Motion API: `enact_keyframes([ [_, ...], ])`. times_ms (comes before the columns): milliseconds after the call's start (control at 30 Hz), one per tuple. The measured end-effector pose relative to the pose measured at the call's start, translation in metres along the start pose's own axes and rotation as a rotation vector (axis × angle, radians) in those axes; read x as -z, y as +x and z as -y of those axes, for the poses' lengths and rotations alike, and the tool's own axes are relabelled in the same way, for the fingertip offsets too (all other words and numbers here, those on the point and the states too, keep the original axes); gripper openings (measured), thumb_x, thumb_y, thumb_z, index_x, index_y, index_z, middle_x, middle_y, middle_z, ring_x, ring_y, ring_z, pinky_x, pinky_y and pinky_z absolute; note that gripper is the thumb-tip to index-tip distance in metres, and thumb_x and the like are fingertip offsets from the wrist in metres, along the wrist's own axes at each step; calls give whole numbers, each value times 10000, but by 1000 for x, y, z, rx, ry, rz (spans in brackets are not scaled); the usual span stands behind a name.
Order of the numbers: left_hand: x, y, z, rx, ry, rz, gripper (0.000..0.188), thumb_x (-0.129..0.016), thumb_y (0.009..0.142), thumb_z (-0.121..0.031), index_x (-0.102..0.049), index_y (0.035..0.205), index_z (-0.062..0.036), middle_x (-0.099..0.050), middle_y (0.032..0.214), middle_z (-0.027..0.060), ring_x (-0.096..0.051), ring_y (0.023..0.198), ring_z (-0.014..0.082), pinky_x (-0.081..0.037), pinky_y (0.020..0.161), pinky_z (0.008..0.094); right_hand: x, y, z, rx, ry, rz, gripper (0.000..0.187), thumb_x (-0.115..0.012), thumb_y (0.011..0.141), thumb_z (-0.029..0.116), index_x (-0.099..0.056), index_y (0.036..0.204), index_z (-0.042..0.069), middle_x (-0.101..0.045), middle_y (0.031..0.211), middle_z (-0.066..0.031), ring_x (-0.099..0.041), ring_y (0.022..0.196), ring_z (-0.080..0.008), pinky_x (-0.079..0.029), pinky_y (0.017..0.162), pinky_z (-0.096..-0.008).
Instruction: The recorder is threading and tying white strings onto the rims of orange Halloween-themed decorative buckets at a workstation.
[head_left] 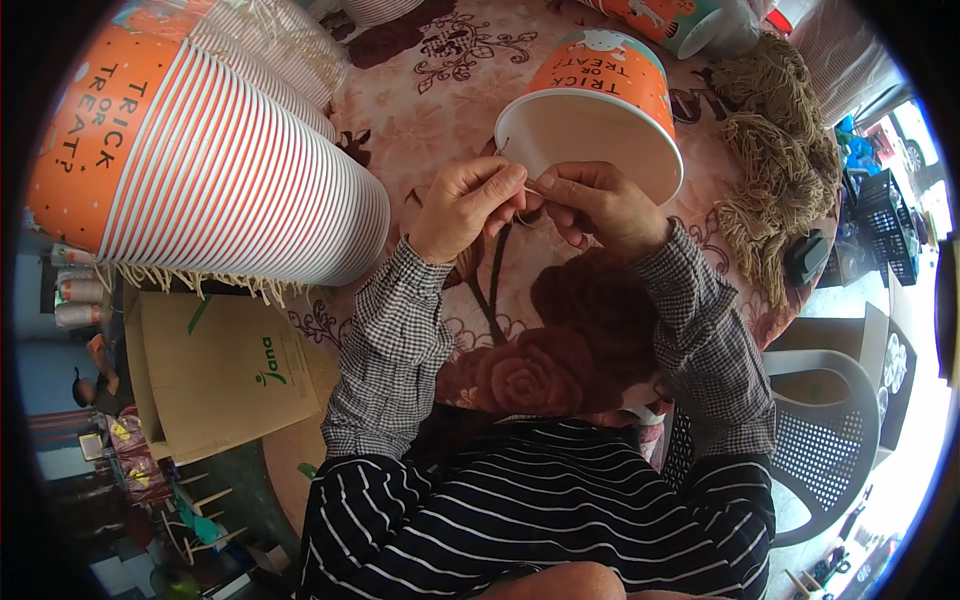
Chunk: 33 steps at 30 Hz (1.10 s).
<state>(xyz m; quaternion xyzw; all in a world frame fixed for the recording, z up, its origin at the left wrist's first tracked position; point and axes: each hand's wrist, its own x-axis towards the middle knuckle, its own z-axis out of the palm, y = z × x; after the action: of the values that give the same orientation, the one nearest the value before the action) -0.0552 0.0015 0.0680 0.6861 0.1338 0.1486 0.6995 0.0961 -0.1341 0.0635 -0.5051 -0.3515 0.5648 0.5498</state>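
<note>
Over the patterned tablecloth, my left hand (468,208) and my right hand (606,207) meet with fingertips almost touching. Both are closed in a pinch on a thin, pale cord (532,190), and a short bit of it shows between them. Most of the cord is hidden by my fingers. Just beyond my hands an orange paper bucket (648,92) with a white rim lies on its side, its open mouth toward me. A thin dark end sticks up by its left rim; I cannot tell whether it belongs to the cord.
A long stack of nested orange-and-white buckets (240,170) lies at the left, with cord fringe beneath. Bundles of beige cord (780,160) lie at the table's right, near a small dark object (806,257). A cardboard box (225,375) stands lower left, a grey plastic chair (825,440) lower right.
</note>
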Motion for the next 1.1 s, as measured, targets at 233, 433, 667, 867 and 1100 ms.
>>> enact_keyframes([
  [233, 0, 3, 7, 26, 83, -41, 343, -553, 953, -289, -622, 752, -19, -578, 643, -10, -488, 551, 30, -384, 456, 174, 0, 3, -7, 121, -41, -49, 257, -574, 929, 244, -652, 874, 5, -571, 666, -8, -457, 509, -65, -387, 455, -212],
  [433, -3, 5, 11, -26, 174, -79, 326, -569, 944, -279, -634, 774, -9, -572, 625, -11, -501, 557, 40, -399, 483, 192, 1, 5, -10, 162, -41, -119, 225, -614, 906, 213, -637, 869, -8, -642, 728, -36, -456, 510, -48, -385, 452, -209],
  [667, 2, 7, 18, -70, 254, -126, 299, -573, 942, -253, -633, 795, 0, -565, 622, -16, -475, 504, 37, -374, 454, 190, -3, 5, -7, 240, -217, -202, 209, -616, 903, 184, -611, 948, -20, -659, 763, -52, -554, 575, -73, -450, 516, -202],
  [867, 1, 5, 12, -112, 180, -170, 278, -566, 945, -237, -627, 799, -9, -530, 603, -36, -456, 482, 31, -347, 440, 189, 0, 7, -10, 190, 6, -131, 218, -623, 895, 175, -568, 1005, -5, -641, 777, -39, -580, 613, -80, -458, 520, -204],
  [1100, 3, 4, 9, -149, 290, -134, 236, -577, 937, -232, -621, 849, -17, -561, 712, -26, -496, 605, 37, -392, 546, 179, -1, 6, -8, 262, -207, -172, 203, -659, 842, 109, -546, 978, 9, -630, 771, -36, -585, 637, -64, -451, 493, -187],
])
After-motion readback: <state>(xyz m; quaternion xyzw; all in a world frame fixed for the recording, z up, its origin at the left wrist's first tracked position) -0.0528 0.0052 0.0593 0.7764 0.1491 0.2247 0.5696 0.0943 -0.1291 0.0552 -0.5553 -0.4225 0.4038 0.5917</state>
